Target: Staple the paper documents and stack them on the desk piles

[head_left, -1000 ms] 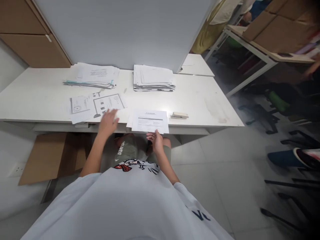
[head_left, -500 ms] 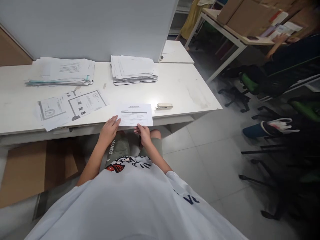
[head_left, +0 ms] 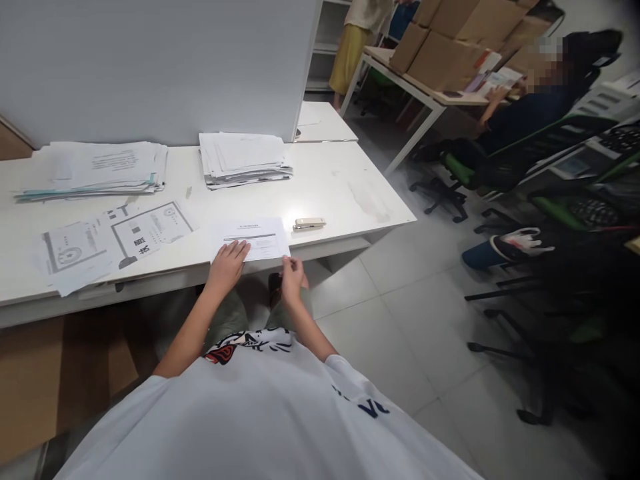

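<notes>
A printed form sheet (head_left: 257, 235) lies at the near edge of the white desk (head_left: 330, 187). My left hand (head_left: 227, 263) rests flat on its lower left part, fingers spread. Just off the desk edge, my right hand (head_left: 293, 273) pinches the sheet's lower right corner. A small beige stapler (head_left: 309, 223) lies just right of the sheet, untouched.
Loose certificates (head_left: 115, 240) lie to the left. Two paper stacks (head_left: 243, 159) (head_left: 95, 170) stand at the back against a grey partition (head_left: 160, 67). At the right, a seated person (head_left: 525, 107) works at a table with cardboard boxes (head_left: 445, 50); office chairs (head_left: 550, 320) crowd the floor.
My left hand moved from the loose certificates over onto the form sheet. My right hand kept hold of the sheet's near edge. The view swung right.
</notes>
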`<action>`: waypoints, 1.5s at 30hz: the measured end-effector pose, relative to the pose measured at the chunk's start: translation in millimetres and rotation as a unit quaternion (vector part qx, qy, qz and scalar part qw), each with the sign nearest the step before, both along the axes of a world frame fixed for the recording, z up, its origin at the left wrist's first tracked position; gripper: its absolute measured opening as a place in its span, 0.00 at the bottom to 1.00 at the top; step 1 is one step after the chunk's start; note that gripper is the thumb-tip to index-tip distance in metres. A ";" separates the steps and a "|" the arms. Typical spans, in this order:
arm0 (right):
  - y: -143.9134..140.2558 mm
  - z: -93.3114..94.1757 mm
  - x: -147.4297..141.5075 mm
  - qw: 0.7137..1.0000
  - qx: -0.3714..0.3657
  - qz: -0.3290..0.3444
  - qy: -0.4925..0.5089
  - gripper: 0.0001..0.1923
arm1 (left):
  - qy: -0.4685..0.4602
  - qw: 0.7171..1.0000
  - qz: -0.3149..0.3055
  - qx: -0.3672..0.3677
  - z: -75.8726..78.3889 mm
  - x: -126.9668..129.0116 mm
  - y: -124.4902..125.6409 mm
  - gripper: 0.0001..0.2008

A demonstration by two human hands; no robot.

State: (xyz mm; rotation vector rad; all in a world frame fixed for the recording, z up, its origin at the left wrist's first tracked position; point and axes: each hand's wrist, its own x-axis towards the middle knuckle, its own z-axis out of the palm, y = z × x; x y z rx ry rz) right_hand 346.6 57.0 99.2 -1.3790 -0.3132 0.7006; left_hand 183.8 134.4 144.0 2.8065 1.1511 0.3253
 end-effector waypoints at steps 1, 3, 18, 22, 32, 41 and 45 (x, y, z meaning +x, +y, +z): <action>0.0 3.3 12.0 0.997 0.006 -0.053 -0.058 0.11 | -0.006 1.000 0.002 0.000 -1.0 2.5 0.5 0.28; 1.7 13.8 38.3 0.978 0.018 -0.116 -0.173 0.11 | -0.017 1.000 0.003 0.001 -3.3 8.5 0.1 0.28; 39.4 33.3 103.4 0.806 -0.101 0.154 -0.563 0.23 | -0.028 0.999 -0.040 0.021 -14.1 52.3 -1.6 0.25; 38.2 19.6 102.7 0.792 -0.111 0.157 -0.579 0.25 | -0.027 0.999 -0.040 0.020 -13.3 58.5 -3.6 0.25; 45.0 -9.1 98.1 0.785 -0.086 0.112 -0.604 0.27 | -0.031 0.999 -0.013 0.020 -14.9 65.2 -6.3 0.26; 51.2 -21.1 108.2 0.769 -0.042 0.068 -0.634 0.28 | -0.002 0.989 0.133 -0.070 38.9 3.1 24.6 0.24; 67.8 -49.9 112.9 0.701 -0.007 -0.047 -0.712 0.28 | -0.183 0.937 0.296 0.002 99.4 -19.1 62.7 0.24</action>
